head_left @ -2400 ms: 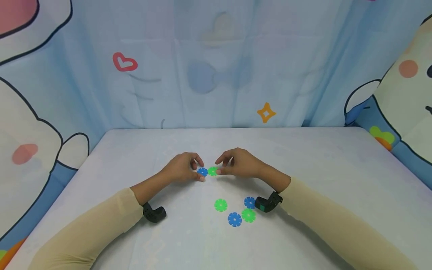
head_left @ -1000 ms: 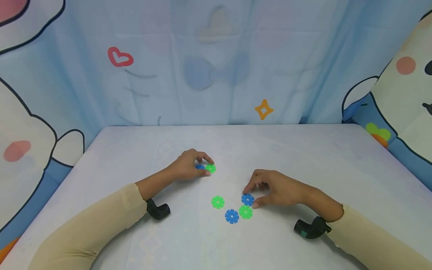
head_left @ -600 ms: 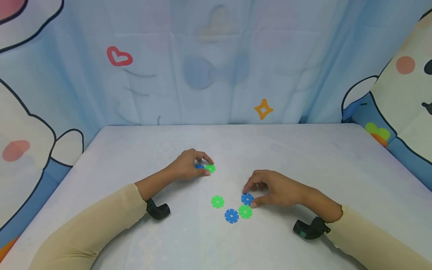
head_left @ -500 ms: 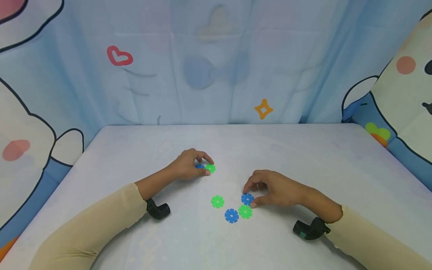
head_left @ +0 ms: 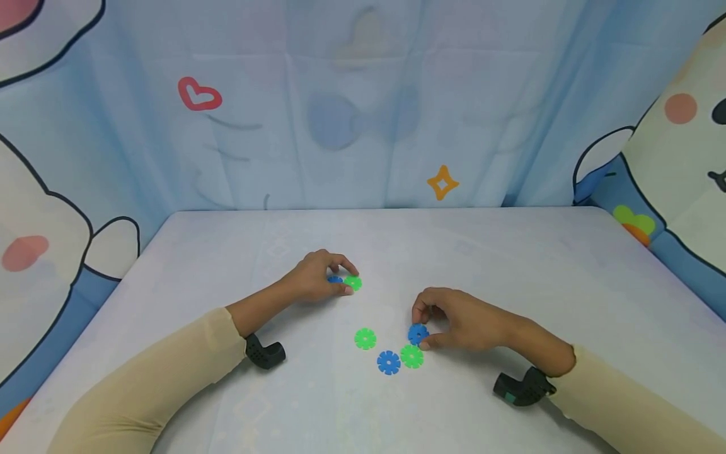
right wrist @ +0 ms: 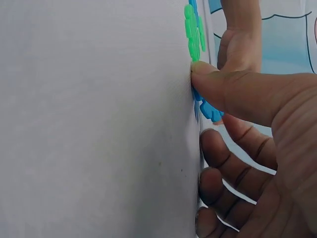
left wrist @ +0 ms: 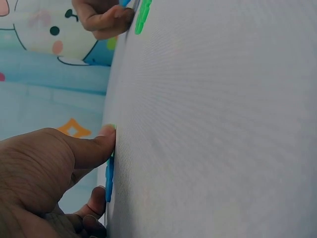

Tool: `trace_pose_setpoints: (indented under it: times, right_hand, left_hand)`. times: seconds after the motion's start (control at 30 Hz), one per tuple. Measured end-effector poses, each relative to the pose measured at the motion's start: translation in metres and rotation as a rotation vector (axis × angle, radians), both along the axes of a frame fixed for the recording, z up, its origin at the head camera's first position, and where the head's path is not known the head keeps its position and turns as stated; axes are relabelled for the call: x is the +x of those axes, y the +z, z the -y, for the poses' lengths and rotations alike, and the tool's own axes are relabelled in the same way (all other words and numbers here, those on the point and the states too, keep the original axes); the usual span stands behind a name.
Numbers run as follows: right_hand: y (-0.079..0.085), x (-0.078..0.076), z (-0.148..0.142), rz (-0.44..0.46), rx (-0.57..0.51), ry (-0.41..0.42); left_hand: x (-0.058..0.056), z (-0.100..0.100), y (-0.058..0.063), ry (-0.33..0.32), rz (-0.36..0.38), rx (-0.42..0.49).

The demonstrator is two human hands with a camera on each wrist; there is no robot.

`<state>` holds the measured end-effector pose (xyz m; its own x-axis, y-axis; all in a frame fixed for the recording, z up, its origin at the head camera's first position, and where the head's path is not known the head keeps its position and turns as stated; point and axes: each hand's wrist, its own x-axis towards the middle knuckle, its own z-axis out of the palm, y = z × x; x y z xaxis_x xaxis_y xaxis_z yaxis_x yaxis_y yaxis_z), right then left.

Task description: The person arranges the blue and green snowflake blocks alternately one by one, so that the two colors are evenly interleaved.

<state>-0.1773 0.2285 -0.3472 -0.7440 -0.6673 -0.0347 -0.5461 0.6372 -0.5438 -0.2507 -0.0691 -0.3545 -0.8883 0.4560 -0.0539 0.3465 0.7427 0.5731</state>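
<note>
My left hand point(head_left: 314, 277) is at the middle of the table, its thumb and index finger pinching a green notched interlocking disc point(head_left: 353, 283) by its edges. Under those fingers a blue notched disc point(head_left: 335, 280) lies beside the green one, partly hidden. Nearer and to the right, my right hand point(head_left: 471, 318) pinches another blue disc point(head_left: 418, 334) between thumb and index finger. In the right wrist view that blue disc point(right wrist: 212, 111) looks tilted against the tabletop, its other fingers loosely curled below. A green disc point(head_left: 411, 356) lies flat just by the right thumb.
Another blue disc point(head_left: 388, 362) and a green disc point(head_left: 365, 339) lie flat left of the right hand. The pale cloth-covered table point(head_left: 283, 403) ends at a light blue printed curtain point(head_left: 363, 126). Black wrist cameras point(head_left: 265, 353) sit on both wrists.
My right hand has left the far green disc, come nearer and right, and now pinches and slightly tilts a blue disc. My left hand has shifted right, from the blue disc to the green.
</note>
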Motion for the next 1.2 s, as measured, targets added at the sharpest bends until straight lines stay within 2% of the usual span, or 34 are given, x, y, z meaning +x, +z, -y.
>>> trace_pose_setpoints:
  times: [0.23, 0.67, 1.0, 1.2]
  right_hand:
    - [0.002, 0.000, 0.000, 0.047, -0.020, 0.029]
    - [0.003, 0.000, -0.002, 0.106, -0.079, 0.088]
    - [0.003, -0.003, -0.004, 0.080, -0.047, 0.094]
    - [0.001, -0.012, -0.004, 0.023, -0.061, 0.076]
  left_hand:
    - [0.001, 0.001, 0.001, -0.012, 0.000, 0.006]
    - [0.000, 0.000, 0.002, 0.007, 0.015, 0.023]
    - [-0.001, 0.001, -0.001, 0.015, 0.022, 0.025]
    - [-0.002, 0.000, -0.001, 0.017, 0.015, 0.022]
